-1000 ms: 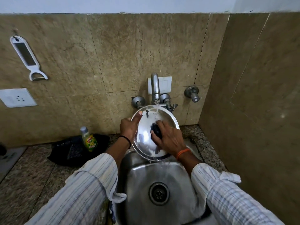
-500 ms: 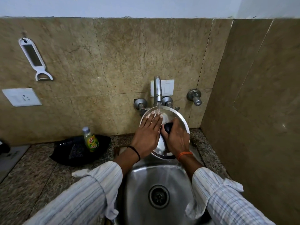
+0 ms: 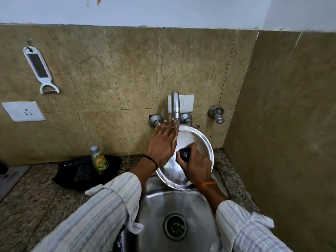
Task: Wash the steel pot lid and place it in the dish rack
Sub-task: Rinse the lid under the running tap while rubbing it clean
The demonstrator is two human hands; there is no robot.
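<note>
The round steel pot lid [image 3: 198, 140] is held tilted over the steel sink [image 3: 174, 202], its top face toward me, under the running tap [image 3: 175, 106]. My right hand [image 3: 195, 166] grips the lid's black knob [image 3: 184, 155]. My left hand [image 3: 162, 142] lies flat with fingers spread on the lid's upper left face, its fingertips in the water stream. Water runs down the lid into the sink. No dish rack is in view.
A green dish-soap bottle [image 3: 99, 160] stands on a black tray [image 3: 80, 171] on the granite counter left of the sink. Two tap valves [image 3: 216, 115] jut from the tiled wall. A white peeler [image 3: 41, 70] and a socket [image 3: 23, 110] are on the wall; a side wall closes the right.
My left hand left the lid's left rim and now rubs flat across its face toward the stream. The lid shifted slightly right; my right hand stays on the knob.
</note>
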